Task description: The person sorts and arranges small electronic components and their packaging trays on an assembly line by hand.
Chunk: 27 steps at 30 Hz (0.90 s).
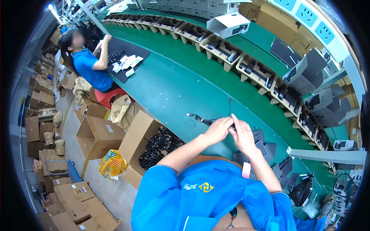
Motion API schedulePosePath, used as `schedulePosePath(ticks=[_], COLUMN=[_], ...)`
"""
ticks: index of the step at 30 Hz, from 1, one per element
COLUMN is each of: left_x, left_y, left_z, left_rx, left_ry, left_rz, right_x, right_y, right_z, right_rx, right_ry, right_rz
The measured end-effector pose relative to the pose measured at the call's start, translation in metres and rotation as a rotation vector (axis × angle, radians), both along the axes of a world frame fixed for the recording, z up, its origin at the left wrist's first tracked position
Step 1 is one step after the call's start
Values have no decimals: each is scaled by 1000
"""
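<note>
Over the green bench, my left hand (218,130) is closed on a black USB cable (204,121). The looped part of the cable sticks out to the left, its plug pointing away. Its other end rises thin and upright from between my hands. Against the left, my right hand (243,134) presses its fingers together on the cable; a dark bit shows between the fingertips, partly hidden. Several flat dark grey pieces (266,149) lie beside my right forearm, near the bench's front edge.
An open carton (135,144) full of black cables (160,148) stands left of me. Beyond the bench runs a row of tan trays (256,73) with black parts. Open grey boxes (308,71) stand to the right. At the far left a co-worker (86,63) in blue sits by a dark mat (140,54).
</note>
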State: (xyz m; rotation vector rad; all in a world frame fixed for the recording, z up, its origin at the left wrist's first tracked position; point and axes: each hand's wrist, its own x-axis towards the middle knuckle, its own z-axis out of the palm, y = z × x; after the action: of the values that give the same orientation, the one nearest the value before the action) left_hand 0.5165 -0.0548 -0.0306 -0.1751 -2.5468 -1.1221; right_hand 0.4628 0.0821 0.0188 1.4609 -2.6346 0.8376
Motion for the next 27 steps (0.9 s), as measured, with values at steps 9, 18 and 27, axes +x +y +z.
schedulePosePath(ticks=[9, 18, 27], left_x=[12, 12, 22], left_y=[11, 48, 38], left_z=[5, 17, -13], left_rx=[619, 862, 718], left_ry=[-272, -796, -794], left_rz=[217, -525, -288], right_x=[-29, -14, 21], right_y=[22, 41, 55], right_z=[5, 37, 12], right_rx=[-283, -797, -200], right_ry=[-858, -1134, -701], right_rz=[-332, -287, 41])
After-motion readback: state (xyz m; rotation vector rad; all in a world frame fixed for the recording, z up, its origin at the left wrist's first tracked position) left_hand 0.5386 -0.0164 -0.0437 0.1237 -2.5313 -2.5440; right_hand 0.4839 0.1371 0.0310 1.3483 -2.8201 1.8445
